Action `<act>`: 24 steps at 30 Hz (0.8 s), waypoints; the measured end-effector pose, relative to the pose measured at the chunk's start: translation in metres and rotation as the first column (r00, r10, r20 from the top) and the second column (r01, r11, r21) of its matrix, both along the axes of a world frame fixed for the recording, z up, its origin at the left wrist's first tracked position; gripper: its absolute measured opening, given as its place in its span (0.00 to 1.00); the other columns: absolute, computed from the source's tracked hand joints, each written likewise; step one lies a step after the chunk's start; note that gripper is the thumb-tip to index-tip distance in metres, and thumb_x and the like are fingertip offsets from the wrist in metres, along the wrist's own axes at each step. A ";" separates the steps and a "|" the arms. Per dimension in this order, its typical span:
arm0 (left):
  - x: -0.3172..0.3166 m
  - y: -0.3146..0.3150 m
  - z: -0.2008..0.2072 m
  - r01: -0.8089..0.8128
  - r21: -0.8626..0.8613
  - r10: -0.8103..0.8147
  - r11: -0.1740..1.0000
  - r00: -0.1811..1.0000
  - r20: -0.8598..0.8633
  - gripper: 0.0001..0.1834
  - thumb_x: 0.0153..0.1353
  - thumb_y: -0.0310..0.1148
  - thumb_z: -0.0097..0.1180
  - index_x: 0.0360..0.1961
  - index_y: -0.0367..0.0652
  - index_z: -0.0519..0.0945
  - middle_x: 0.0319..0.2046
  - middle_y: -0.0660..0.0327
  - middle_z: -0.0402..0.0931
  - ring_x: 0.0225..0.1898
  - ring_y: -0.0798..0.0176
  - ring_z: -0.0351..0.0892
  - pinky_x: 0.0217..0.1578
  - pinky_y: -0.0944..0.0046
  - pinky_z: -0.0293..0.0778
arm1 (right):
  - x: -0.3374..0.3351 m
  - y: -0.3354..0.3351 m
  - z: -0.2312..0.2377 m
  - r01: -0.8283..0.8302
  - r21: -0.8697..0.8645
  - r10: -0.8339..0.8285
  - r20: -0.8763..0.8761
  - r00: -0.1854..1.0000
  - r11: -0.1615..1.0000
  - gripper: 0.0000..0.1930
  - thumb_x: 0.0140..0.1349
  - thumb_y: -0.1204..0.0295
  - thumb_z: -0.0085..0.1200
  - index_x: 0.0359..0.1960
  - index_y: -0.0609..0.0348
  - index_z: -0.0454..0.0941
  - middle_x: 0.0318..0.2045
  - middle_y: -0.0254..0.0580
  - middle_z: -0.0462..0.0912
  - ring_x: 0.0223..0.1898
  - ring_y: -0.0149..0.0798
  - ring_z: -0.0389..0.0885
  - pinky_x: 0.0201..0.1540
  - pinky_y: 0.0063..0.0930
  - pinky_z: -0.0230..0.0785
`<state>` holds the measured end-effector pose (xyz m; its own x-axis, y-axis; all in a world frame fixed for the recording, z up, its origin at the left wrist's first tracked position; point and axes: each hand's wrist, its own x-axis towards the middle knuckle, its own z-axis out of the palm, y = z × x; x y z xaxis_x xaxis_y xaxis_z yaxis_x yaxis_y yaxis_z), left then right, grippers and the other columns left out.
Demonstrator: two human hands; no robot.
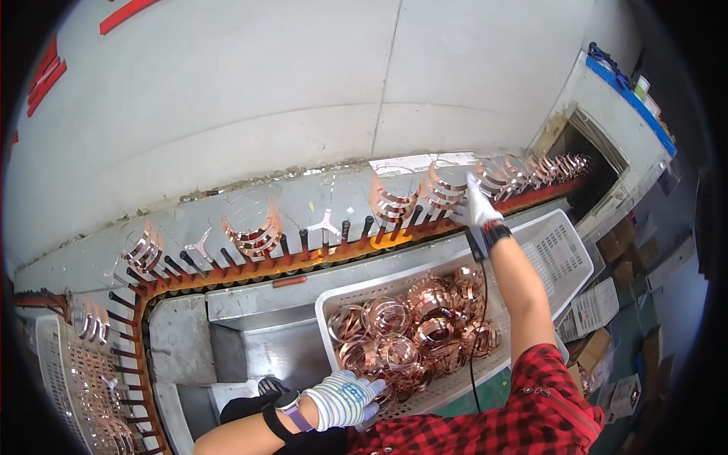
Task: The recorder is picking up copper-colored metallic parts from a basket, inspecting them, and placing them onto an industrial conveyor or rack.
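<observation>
My right hand (479, 208), in a white glove, reaches out to the conveyor line. Its fingers are at the right side of a shiny copper-coloured banded ring piece (446, 193) and appear to grip its edge. A similar ring piece (393, 201) stands just to the left. My left hand (347, 399), in a striped glove, is low at the near side of a white plastic basket (327, 312). Its fingers are apart and touch the copper-coloured rings (396, 353) heaped inside; its fingertips are partly hidden among them.
The orange conveyor rail (284, 265) with black-topped posts curves along the wall and down the left. White three-armed holders (324, 223) stand on it. A metal trough (284, 349) lies behind the basket. At left is another white basket (57, 364); boxes (595, 349) stand at right.
</observation>
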<state>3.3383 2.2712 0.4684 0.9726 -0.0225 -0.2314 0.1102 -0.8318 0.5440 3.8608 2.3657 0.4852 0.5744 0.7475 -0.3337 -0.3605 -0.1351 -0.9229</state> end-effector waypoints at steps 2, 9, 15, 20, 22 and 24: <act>-0.002 0.004 -0.001 -0.015 0.017 0.014 1.000 0.999 0.034 0.28 0.66 0.46 0.49 0.58 0.35 0.74 0.36 0.48 0.82 0.36 0.42 0.79 0.40 0.48 0.75 | -0.007 0.029 0.007 -0.091 -0.019 0.091 -0.014 0.996 0.996 0.46 0.60 0.35 0.52 0.67 0.60 0.62 0.62 0.53 0.72 0.64 0.54 0.69 0.66 0.56 0.55; -0.012 0.011 0.003 -0.066 -0.004 0.066 0.998 0.996 0.059 0.27 0.65 0.46 0.50 0.55 0.33 0.75 0.33 0.49 0.82 0.36 0.45 0.80 0.39 0.49 0.75 | -0.050 0.048 0.027 -0.003 0.135 -0.069 0.531 0.844 0.991 0.31 0.61 0.70 0.61 0.64 0.65 0.67 0.48 0.50 0.80 0.32 0.35 0.80 0.31 0.30 0.76; -0.019 0.014 0.000 -0.057 -0.036 0.060 0.998 0.992 0.111 0.30 0.67 0.47 0.48 0.60 0.32 0.72 0.35 0.50 0.82 0.37 0.45 0.80 0.42 0.50 0.74 | 0.031 0.021 0.094 0.228 0.458 -0.496 0.636 0.592 0.859 0.18 0.67 0.67 0.53 0.56 0.59 0.76 0.40 0.37 0.82 0.37 0.29 0.79 0.37 0.27 0.75; -0.019 0.021 0.002 -0.073 -0.106 0.078 0.992 0.996 0.038 0.31 0.67 0.48 0.48 0.61 0.32 0.71 0.36 0.48 0.82 0.36 0.44 0.79 0.43 0.50 0.73 | 0.177 -0.014 0.053 0.583 0.260 -0.635 0.218 0.741 0.770 0.20 0.68 0.63 0.48 0.59 0.57 0.74 0.46 0.43 0.82 0.47 0.40 0.81 0.50 0.37 0.75; -0.018 0.024 0.001 -0.077 -0.121 0.081 0.990 0.996 0.031 0.31 0.67 0.48 0.48 0.61 0.33 0.71 0.36 0.48 0.82 0.36 0.43 0.79 0.43 0.50 0.73 | 0.212 -0.012 0.019 0.319 -0.041 -0.298 0.263 0.918 0.947 0.24 0.67 0.58 0.48 0.61 0.56 0.72 0.52 0.44 0.80 0.50 0.44 0.80 0.53 0.39 0.74; -0.017 0.025 -0.001 -0.099 -0.136 0.106 0.986 0.993 0.047 0.31 0.67 0.48 0.48 0.61 0.33 0.71 0.36 0.48 0.82 0.36 0.43 0.79 0.43 0.50 0.73 | 0.220 -0.005 -0.012 0.085 -0.150 -0.036 0.305 0.952 0.985 0.25 0.66 0.54 0.48 0.59 0.55 0.73 0.53 0.45 0.79 0.49 0.46 0.80 0.53 0.40 0.73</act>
